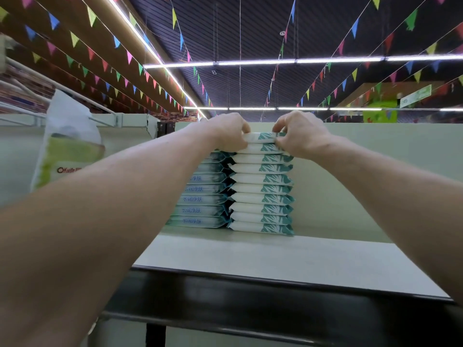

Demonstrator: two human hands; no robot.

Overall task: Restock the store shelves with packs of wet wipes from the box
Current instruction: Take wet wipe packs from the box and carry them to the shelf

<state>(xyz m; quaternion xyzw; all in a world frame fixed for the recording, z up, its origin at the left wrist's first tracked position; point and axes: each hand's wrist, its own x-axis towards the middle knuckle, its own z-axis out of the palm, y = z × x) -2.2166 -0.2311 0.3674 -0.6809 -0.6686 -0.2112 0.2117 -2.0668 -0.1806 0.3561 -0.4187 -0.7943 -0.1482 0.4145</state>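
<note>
Top wet-wipe pack (pixel 260 137) sits on the teal-and-white stack (pixel 263 194) at the back of the upper shelf (pixel 288 261), against the rear panel. Its long axis runs left-right across the view. The left hand (pixel 226 132) is on its left end and the right hand (pixel 304 136) on its right end, both equally near, arms reaching up and forward. Fingers (pixel 278 140) of both hands are curled and pinching the pack's short ends; the left may also catch the pack beneath, can't tell. The stack looks fairly square, so likely step is seating or aligning this top pack. The source box is not in view. Just left, touching or nearly, is a lower blue stack (pixel 198 199) printed 水润净肤 on each visible pack face. The teal packs show only a leaf-like pattern, no legible text. Far left, a hanging green-white bag (pixel 70 146) reads "OKwife", the rest cut off. A green sign far right is too blurred to read.
</note>
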